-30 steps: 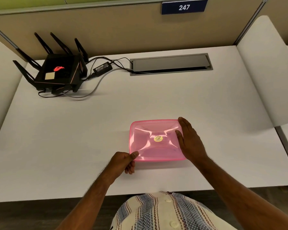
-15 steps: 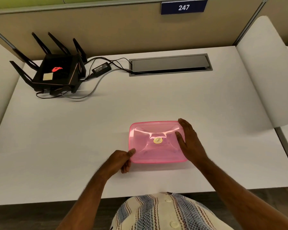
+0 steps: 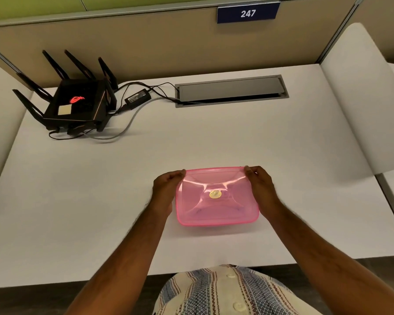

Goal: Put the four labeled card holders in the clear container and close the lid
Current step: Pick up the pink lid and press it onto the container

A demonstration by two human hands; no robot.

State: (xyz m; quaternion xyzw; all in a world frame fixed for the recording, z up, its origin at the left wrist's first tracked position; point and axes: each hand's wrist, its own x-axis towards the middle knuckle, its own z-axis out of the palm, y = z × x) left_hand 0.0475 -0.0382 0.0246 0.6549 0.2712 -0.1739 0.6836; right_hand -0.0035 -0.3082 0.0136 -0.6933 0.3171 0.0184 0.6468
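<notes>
A pink translucent container with its lid on sits on the white desk, near the front edge. A round gold sticker marks the middle of the lid. My left hand pinches the lid's far left corner. My right hand pinches the far right corner, its palm along the right side. No card holders are visible; what is inside the container cannot be made out.
A black router with several antennas stands at the back left, with a power brick and cables beside it. A grey cable hatch is set into the desk's back. Partition walls close the back and both sides.
Both hands have moved from the container's near edge and right side up to its far corners. The container sits in about the same place.
</notes>
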